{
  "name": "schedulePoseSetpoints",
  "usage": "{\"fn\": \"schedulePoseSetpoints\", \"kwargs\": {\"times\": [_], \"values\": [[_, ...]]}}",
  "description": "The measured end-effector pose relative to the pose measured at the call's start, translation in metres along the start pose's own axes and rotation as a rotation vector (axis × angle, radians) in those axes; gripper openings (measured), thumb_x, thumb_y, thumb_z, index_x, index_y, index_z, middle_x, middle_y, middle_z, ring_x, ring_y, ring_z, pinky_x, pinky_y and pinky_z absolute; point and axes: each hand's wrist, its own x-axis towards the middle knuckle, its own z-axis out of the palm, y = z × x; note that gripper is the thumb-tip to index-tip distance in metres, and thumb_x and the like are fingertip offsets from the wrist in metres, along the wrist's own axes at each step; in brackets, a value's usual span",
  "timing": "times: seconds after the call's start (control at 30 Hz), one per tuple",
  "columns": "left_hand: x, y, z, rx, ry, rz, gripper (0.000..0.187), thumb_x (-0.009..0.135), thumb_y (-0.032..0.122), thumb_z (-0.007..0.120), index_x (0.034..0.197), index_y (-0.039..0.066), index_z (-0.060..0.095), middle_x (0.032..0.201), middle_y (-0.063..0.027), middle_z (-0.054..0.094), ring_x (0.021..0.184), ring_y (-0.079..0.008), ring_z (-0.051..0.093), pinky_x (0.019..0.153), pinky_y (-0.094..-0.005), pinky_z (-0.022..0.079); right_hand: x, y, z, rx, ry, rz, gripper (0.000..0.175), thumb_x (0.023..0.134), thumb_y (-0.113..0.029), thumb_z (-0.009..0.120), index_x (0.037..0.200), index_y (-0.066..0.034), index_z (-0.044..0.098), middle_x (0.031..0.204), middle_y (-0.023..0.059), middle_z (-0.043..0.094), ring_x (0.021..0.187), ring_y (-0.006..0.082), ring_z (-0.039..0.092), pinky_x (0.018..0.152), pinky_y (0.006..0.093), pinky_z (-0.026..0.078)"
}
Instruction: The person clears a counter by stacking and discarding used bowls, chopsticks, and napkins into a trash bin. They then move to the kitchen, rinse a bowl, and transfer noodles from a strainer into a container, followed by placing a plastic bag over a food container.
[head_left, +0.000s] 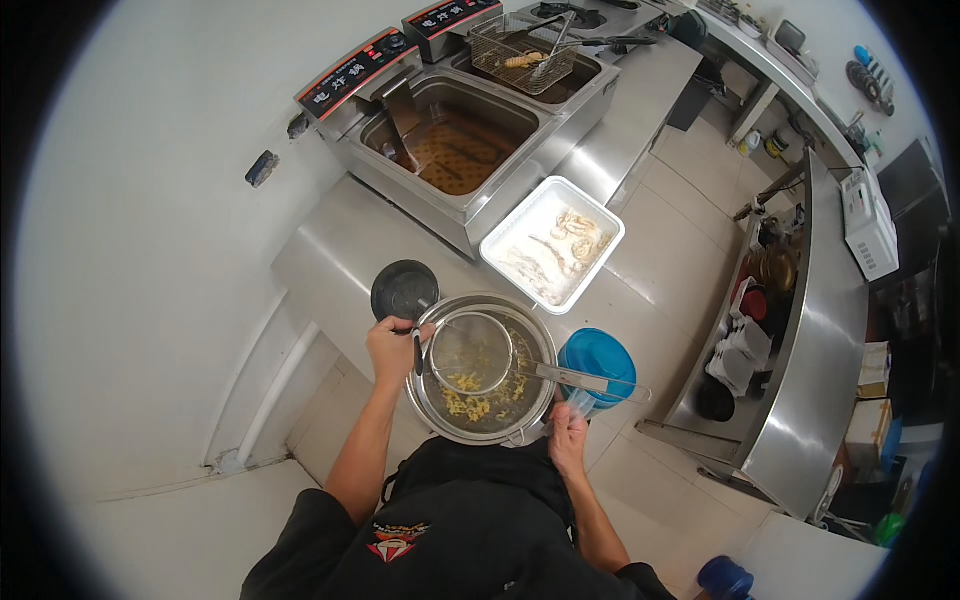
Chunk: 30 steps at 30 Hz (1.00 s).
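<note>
My left hand (390, 351) grips a black handle (418, 351), which seems to belong to the small round fine-mesh skimmer (474, 352). That skimmer is over a steel bowl (550, 334) with a larger mesh strainer in it; yellow fried-batter crumbs (466, 405) lie in the strainer. A flat metal handle (574, 376) extends right from the bowl, across the blue plastic pitcher (598, 352). My right hand (568, 435) is closed around the pitcher's clear handle, just right of the bowl. A black bowl (405, 289) sits beyond my left hand.
A white tray (517, 247) of flour and coated pieces rests at the counter's right edge. Behind it stands a two-tank electric fryer (480, 214) holding brown oil; a wire basket (491, 64) with tongs and a fried piece sits over the far tank. A steel table (817, 337) is at right.
</note>
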Motion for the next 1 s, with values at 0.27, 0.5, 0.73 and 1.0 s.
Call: {"fn": "schedulePoseSetpoints", "kwargs": {"times": [0.27, 0.5, 0.73, 1.0], "values": [[-0.036, 0.018, 0.014, -0.025, 0.061, 0.013, 0.033, 0.065, 0.016, 0.09, 0.076, -0.004, 0.067, 0.07, -0.0075, 0.067, 0.062, -0.0108, 0.057, 0.057, -0.027, 0.047, 0.01, -0.021, -0.021, -0.075, -0.043, 0.003, 0.032, 0.096, -0.026, 0.066, 0.072, -0.0094, 0.052, 0.071, -0.0061, 0.049, 0.065, 0.0047, 0.04, 0.06, 0.0229, 0.034], [-0.077, 0.046, 0.043, -0.034, 0.111, 0.092, 0.026, 0.071, 0.012, 0.086, 0.077, -0.001, 0.065, 0.068, -0.0047, 0.065, 0.056, -0.0083, 0.054, 0.052, -0.0244, 0.043, 0.014, -0.048, -0.065, -0.031, 0.032, 0.04, 0.036, 0.091, -0.015, 0.071, 0.064, -0.0086, 0.049, 0.063, -0.0065, 0.046, 0.061, 0.005, 0.04, 0.071, 0.024, 0.043], [-0.141, 0.126, 0.085, -0.038, 0.143, 0.047, 0.026, 0.07, 0.011, 0.086, 0.077, -0.002, 0.065, 0.069, -0.0074, 0.065, 0.058, -0.009, 0.056, 0.052, -0.0251, 0.044, 0.018, -0.107, -0.145, -0.039, 0.026, -0.034, 0.035, 0.09, -0.012, 0.071, 0.063, -0.0073, 0.051, 0.061, -0.0061, 0.048, 0.06, 0.0045, 0.042, 0.068, 0.0242, 0.042], [-0.177, 0.221, 0.179, -0.171, 0.023, 0.079, 0.023, 0.07, 0.01, 0.085, 0.077, 0.0, 0.066, 0.07, -0.0051, 0.066, 0.057, -0.0074, 0.056, 0.052, -0.0228, 0.042, 0.047, -0.188, -0.24, -0.113, 0.095, -0.106, 0.034, 0.089, -0.012, 0.072, 0.062, -0.0066, 0.053, 0.058, -0.0059, 0.049, 0.056, 0.0037, 0.042, 0.051, 0.0233, 0.033]]}}
